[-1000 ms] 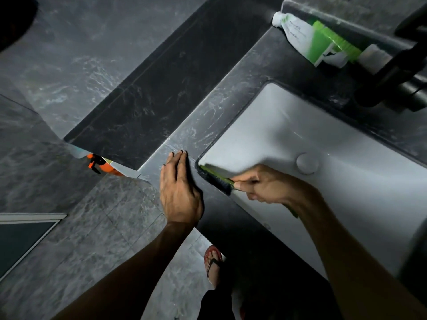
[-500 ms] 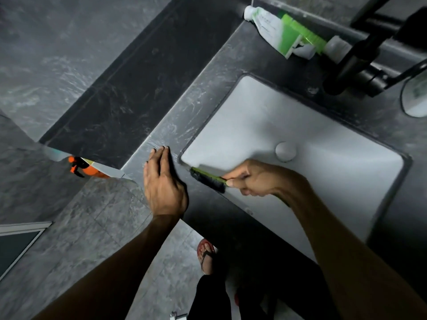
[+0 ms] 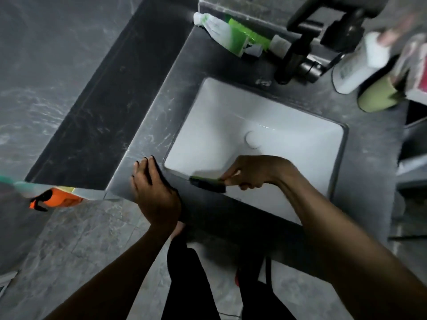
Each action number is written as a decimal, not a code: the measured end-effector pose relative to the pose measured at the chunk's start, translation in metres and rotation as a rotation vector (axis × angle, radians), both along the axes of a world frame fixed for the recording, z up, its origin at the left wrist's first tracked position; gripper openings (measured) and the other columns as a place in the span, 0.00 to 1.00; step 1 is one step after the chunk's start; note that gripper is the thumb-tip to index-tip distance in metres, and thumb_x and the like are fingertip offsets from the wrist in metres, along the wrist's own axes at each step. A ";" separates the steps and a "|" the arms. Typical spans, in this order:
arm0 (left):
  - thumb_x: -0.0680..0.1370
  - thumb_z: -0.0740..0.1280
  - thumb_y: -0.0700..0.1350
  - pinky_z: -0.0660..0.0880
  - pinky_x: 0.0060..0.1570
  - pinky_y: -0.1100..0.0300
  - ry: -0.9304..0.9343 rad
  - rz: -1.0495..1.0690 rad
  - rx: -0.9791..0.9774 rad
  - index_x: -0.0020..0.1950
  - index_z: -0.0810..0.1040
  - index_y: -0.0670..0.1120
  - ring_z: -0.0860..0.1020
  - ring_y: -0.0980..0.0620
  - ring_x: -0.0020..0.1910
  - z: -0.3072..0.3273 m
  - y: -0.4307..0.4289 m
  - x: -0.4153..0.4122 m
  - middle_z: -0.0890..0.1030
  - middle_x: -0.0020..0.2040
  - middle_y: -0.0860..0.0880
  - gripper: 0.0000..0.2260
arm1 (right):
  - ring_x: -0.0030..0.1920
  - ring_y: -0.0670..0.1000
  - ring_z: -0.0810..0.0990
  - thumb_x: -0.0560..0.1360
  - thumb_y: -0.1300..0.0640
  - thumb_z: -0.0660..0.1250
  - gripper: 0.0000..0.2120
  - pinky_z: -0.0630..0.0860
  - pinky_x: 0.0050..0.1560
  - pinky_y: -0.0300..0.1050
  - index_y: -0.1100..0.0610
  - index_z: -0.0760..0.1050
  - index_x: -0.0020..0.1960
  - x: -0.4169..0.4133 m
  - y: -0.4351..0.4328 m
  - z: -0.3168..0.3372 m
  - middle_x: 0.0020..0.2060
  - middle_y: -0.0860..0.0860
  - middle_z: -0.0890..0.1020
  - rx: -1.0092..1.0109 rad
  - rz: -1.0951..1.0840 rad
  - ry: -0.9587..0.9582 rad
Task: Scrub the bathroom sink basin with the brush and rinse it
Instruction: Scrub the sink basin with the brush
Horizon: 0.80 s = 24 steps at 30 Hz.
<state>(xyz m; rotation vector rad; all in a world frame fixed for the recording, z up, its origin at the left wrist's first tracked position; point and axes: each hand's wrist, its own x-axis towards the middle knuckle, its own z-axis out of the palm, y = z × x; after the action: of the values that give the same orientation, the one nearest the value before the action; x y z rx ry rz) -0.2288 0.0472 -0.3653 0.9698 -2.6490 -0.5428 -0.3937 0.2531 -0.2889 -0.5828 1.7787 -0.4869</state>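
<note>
A white rectangular sink basin (image 3: 288,144) is set into a dark grey stone counter (image 3: 152,139). My right hand (image 3: 254,172) grips the handle of a small brush (image 3: 208,183) with a green back and dark bristles. The brush head lies against the basin's near wall, close to the near left corner. My left hand (image 3: 154,192) rests flat on the counter's front left corner, fingers straight. A round drain plug (image 3: 253,138) sits in the basin floor, just beyond my right hand. The black tap (image 3: 298,51) stands behind the basin; no water is visible running.
A green and white tube (image 3: 233,35) lies at the back left of the counter. A white bottle (image 3: 358,65) and a pale green cup (image 3: 379,95) stand at the back right. An orange object (image 3: 55,199) lies on the floor at left. My legs and feet are below the counter.
The view has swung right, showing the whole basin and the bottles. The brush has moved right along the near wall, away from the left corner. My left hand stays on the counter corner.
</note>
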 end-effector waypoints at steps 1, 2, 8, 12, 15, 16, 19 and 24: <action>0.78 0.65 0.33 0.64 0.74 0.37 0.002 -0.005 0.019 0.79 0.63 0.39 0.61 0.37 0.78 0.001 -0.002 -0.001 0.66 0.76 0.36 0.28 | 0.30 0.52 0.69 0.78 0.46 0.67 0.11 0.65 0.29 0.42 0.43 0.82 0.59 -0.002 0.017 0.007 0.29 0.50 0.77 0.082 -0.002 -0.013; 0.80 0.65 0.33 0.64 0.74 0.37 0.001 -0.020 0.027 0.78 0.63 0.38 0.63 0.36 0.77 0.001 -0.003 0.000 0.67 0.75 0.35 0.27 | 0.30 0.52 0.68 0.77 0.46 0.68 0.11 0.64 0.29 0.41 0.43 0.82 0.58 -0.003 0.035 0.013 0.29 0.50 0.76 0.171 -0.023 -0.044; 0.75 0.62 0.31 0.58 0.78 0.46 -0.038 -0.435 0.034 0.81 0.60 0.41 0.66 0.39 0.73 0.025 -0.026 -0.016 0.67 0.74 0.39 0.33 | 0.26 0.48 0.66 0.78 0.50 0.69 0.11 0.62 0.28 0.38 0.45 0.82 0.60 0.021 0.046 0.036 0.26 0.50 0.76 0.400 -0.280 -0.053; 0.73 0.64 0.29 0.68 0.72 0.50 -0.064 -0.847 0.013 0.77 0.69 0.41 0.74 0.42 0.65 0.022 -0.027 -0.040 0.75 0.66 0.43 0.31 | 0.25 0.45 0.71 0.79 0.50 0.68 0.12 0.64 0.26 0.34 0.45 0.81 0.61 0.047 -0.004 0.042 0.22 0.42 0.77 0.359 -0.393 0.084; 0.71 0.60 0.30 0.72 0.66 0.49 -0.168 -1.030 0.099 0.74 0.71 0.42 0.76 0.41 0.60 0.013 -0.024 -0.048 0.76 0.62 0.43 0.30 | 0.17 0.41 0.67 0.78 0.53 0.68 0.10 0.62 0.21 0.31 0.46 0.83 0.57 0.064 0.029 0.061 0.21 0.41 0.78 0.537 -0.477 0.106; 0.71 0.59 0.30 0.73 0.65 0.48 -0.186 -1.055 0.095 0.74 0.71 0.41 0.76 0.40 0.59 0.011 -0.022 -0.047 0.77 0.61 0.43 0.30 | 0.16 0.41 0.66 0.78 0.55 0.68 0.10 0.62 0.21 0.32 0.47 0.83 0.58 0.067 0.046 0.064 0.20 0.42 0.77 0.588 -0.508 0.106; 0.71 0.58 0.31 0.74 0.63 0.47 -0.184 -1.108 0.059 0.72 0.73 0.40 0.77 0.40 0.57 0.006 -0.019 -0.049 0.78 0.59 0.42 0.28 | 0.23 0.43 0.73 0.75 0.56 0.69 0.11 0.70 0.27 0.35 0.49 0.84 0.56 0.074 0.073 0.069 0.20 0.41 0.77 0.740 -0.589 0.143; 0.70 0.59 0.31 0.73 0.62 0.47 -0.181 -1.170 -0.003 0.70 0.74 0.39 0.76 0.40 0.54 0.005 -0.006 -0.064 0.78 0.57 0.41 0.28 | 0.46 0.48 0.81 0.72 0.53 0.69 0.13 0.80 0.51 0.45 0.42 0.83 0.55 0.074 0.007 0.045 0.43 0.40 0.82 0.628 -0.485 0.242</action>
<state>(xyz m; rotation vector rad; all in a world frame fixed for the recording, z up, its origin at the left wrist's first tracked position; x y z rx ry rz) -0.2929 0.0410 -0.3608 -0.6923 -3.1389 -0.6560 -0.3200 0.2605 -0.2440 0.2462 2.1715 -0.1562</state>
